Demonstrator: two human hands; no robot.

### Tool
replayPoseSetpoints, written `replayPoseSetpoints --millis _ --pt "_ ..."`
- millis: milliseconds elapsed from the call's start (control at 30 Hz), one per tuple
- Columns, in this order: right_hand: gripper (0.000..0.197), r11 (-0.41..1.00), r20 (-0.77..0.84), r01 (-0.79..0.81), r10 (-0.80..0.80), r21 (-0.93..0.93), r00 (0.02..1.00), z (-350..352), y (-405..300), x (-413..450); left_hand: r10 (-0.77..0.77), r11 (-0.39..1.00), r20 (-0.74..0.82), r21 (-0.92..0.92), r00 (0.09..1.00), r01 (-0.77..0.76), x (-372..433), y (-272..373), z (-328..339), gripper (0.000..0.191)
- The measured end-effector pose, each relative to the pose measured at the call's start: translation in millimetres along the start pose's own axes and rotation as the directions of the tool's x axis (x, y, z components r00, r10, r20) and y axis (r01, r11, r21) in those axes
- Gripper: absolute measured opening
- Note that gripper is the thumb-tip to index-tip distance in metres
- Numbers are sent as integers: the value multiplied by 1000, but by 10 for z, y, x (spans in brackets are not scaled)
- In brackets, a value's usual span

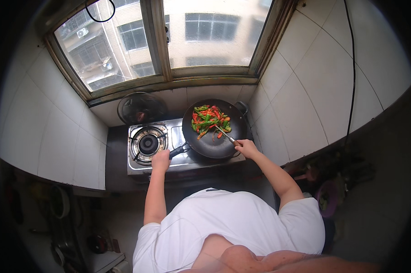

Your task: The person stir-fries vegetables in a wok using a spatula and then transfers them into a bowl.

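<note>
My left hand (161, 160) is closed around the black handle (179, 151) of a dark wok (212, 148), in front of the left burner (148, 144). The wok sits over the right side of a two-burner steel gas stove (178, 128). With my right hand (245, 148) I grip the wooden handle of a metal cooking utensil (227, 134). Its far end is among sliced red and green peppers (208, 120) on the wok's upper left part, and the food hides its tip. A small loop handle (242, 108) stands at the wok's far right rim.
Behind the left burner a glass lid (140, 108) leans against the tiled wall. A window (171, 76) lies beyond the stove, with tiled walls at both sides. A black cable (353, 68) hangs at the right. A purple basin (327, 199) stands low at the right.
</note>
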State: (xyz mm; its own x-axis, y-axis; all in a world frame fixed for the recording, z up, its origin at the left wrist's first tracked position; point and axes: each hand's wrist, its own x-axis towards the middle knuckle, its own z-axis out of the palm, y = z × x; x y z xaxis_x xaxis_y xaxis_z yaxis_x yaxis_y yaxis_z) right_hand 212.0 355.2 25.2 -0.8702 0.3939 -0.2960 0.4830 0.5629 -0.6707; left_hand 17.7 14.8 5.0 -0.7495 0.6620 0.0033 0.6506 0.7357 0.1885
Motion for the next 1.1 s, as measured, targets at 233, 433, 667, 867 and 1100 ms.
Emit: replayPoseSetpoints --millis 233,433,667,867,1100 --pt "37 694 -195 116 -354 -711 915 168 45 -491 9 1000 1 -9 1000 -9 4 20 -18 20" --pt "46 776 -204 214 -403 -594 892 -111 -127 -865 18 999 -15 -27 1000 -18 -1 -10 24 20" --pt "43 948 436 -290 208 130 875 -400 -302 -534 17 999 -9 -30 1000 -18 3 -21 26 21" --pt "41 954 526 -284 289 -92 800 -305 -523 -518 14 1000 34 14 999 -15 3 -6 48 21" --pt "41 962 457 -158 246 -223 855 -600 -512 -204 36 999 13 -6 999 -36 40 18 -69 20"
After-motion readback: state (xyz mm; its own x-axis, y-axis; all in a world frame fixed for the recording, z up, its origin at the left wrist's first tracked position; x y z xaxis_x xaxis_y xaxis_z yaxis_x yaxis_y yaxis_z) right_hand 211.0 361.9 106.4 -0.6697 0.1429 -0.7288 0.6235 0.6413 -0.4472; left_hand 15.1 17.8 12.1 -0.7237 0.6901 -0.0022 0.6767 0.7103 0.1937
